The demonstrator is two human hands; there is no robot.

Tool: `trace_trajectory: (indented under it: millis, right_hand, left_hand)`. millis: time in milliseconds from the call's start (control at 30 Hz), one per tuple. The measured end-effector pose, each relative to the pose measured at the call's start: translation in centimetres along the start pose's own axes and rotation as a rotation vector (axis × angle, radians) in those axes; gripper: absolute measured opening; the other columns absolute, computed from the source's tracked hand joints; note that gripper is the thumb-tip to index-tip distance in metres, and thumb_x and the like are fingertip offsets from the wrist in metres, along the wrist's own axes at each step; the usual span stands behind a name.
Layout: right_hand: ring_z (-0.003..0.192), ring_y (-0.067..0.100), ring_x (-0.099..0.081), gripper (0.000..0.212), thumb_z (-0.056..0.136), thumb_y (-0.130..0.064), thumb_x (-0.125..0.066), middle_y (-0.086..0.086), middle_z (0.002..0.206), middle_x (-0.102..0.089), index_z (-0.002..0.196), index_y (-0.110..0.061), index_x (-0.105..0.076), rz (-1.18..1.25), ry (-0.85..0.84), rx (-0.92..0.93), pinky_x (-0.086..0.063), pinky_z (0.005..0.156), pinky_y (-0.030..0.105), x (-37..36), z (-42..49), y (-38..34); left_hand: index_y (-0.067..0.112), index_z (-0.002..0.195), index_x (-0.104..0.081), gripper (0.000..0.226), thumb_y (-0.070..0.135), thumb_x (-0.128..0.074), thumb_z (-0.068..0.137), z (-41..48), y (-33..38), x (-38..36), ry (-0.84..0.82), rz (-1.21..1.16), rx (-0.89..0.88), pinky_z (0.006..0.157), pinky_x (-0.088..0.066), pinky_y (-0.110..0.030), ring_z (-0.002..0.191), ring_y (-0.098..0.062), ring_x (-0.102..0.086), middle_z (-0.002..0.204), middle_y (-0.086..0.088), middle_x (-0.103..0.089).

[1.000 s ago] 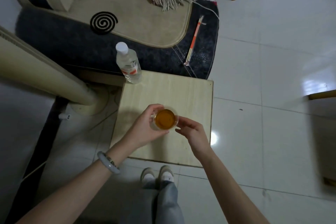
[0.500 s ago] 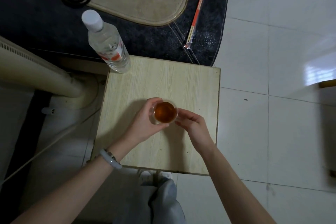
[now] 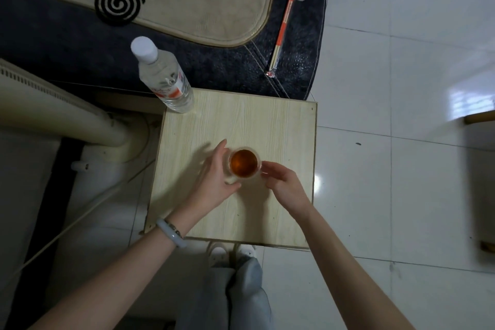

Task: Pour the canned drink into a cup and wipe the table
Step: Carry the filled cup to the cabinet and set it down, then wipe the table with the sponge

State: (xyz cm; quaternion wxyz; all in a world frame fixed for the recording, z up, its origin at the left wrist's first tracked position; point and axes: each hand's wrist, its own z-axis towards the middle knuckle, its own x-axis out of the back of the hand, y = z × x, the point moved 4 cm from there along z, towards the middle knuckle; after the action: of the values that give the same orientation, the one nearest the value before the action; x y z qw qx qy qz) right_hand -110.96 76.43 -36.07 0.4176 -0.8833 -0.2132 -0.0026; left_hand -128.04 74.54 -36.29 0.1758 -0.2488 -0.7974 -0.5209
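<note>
The table (image 3: pixel 270 126) now fills more of the view than a second ago, as the head tips down over it. A water bottle (image 3: pixel 164 78) stands at its 11 o'clock corner. Neither a can nor a cloth shows anywhere. The left hand (image 3: pixel 214 179), which was curled round the cup half a second ago, has loosened its grip. Its fingers now lie nearly straight and motion-blurred along the cup's 9 o'clock side, with the thumb low at about 7 o'clock, so it holds nothing firmly. The right hand (image 3: pixel 284 183) sits at 3 o'clock with its fingers loosely curled and their tips at the cup's wall. Whether they touch it is unclear, but they clasp nothing. The cup (image 3: pixel 243 165) stands near the middle of the table, filled with amber drink close to the rim. This reads as the cup just set down and let go, so the pouring looks done and the wiping remains, with a cloth yet to be found. The cup's long axis is vertical and its mouth points straight up at the camera. It is round, with no handle visible, so it has no sideways heading.
</note>
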Motion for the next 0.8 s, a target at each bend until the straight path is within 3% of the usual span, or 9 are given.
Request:
trace_trajectory:
  millis: [267,667,800]
  right_hand:
    - [0.131,0.021,-0.041,0.051,0.092,-0.009,-0.044,0.007,0.145,-0.041,0.142,-0.013,-0.035,-0.655,0.038,0.081,-0.035,0.105,0.030,2.0,-7.7,-6.1]
    - [0.121,0.026,-0.047,0.054,0.090,-0.013,-0.051,0.007,0.138,-0.048,0.141,-0.011,-0.035,-0.878,0.369,0.275,-0.044,0.090,0.034,6.8,-26.0,-16.2]
    - [0.121,0.027,-0.047,0.054,0.088,-0.010,-0.052,0.008,0.138,-0.048,0.140,-0.009,-0.038,-0.902,0.526,0.283,-0.044,0.091,0.034,9.2,-31.3,-17.3]
  left_hand:
    - [0.015,0.148,-0.012,0.091,0.029,-0.071,0.080,-6.8,6.6,5.0,0.009,0.270,-0.069,0.111,-0.017,-0.024,0.140,-0.017,-0.022,0.153,-0.003,-0.024]
    - [0.015,0.147,-0.016,0.079,0.032,-0.061,0.084,-16.1,21.7,12.4,0.048,0.803,-0.395,0.113,-0.016,-0.034,0.141,-0.020,-0.018,0.155,-0.003,-0.020]
    - [0.009,0.142,-0.033,0.073,0.025,-0.065,0.079,-18.1,26.7,11.4,0.086,0.885,-0.569,0.111,-0.024,-0.037,0.135,-0.026,-0.034,0.147,-0.009,-0.037]
